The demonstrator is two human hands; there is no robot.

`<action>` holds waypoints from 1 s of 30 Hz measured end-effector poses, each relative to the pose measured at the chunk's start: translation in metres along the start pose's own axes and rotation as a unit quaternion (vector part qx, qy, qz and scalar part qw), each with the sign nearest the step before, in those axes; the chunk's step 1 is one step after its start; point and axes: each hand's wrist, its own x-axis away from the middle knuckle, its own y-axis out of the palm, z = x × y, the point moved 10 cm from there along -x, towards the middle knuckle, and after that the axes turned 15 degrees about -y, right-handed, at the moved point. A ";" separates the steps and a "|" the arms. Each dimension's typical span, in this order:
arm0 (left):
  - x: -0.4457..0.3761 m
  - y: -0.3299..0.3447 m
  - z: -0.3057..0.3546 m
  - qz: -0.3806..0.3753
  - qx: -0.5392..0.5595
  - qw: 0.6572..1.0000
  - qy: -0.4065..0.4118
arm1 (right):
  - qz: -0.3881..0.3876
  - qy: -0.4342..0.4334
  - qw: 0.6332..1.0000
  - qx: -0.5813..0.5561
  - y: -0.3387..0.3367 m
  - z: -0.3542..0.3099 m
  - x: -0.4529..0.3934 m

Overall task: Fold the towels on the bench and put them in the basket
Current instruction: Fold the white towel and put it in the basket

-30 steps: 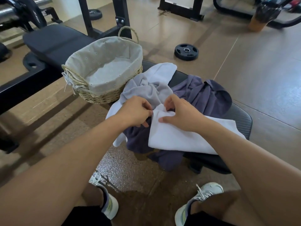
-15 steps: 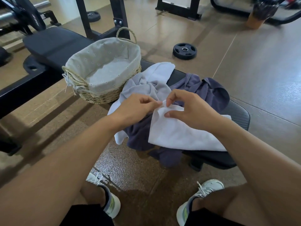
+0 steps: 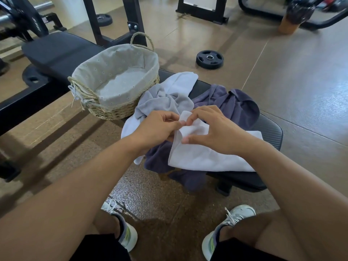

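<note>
Pinching a white towel (image 3: 205, 157) in each grip, left hand (image 3: 156, 129) and right hand (image 3: 216, 132) work over a black bench (image 3: 269, 129) on brown gym floor (image 3: 301, 81)

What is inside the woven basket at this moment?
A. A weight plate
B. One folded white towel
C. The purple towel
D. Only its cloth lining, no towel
D: the basket shows only its pale dotted lining, while the white towel lies on the bench, pinched by the left hand and right hand.
</note>
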 end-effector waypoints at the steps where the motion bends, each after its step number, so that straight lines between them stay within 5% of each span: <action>1: -0.001 -0.001 0.000 -0.002 -0.001 1.000 -0.001 | 0.001 0.004 1.000 -0.009 0.000 0.001 0.000; 17: 0.008 0.002 0.010 0.016 -0.062 0.996 0.063 | 0.132 0.034 0.986 -0.091 -0.024 0.013 0.003; 30: 0.000 -0.002 -0.005 0.013 0.005 1.000 -0.007 | 0.079 -0.005 0.991 -0.104 -0.020 0.002 -0.001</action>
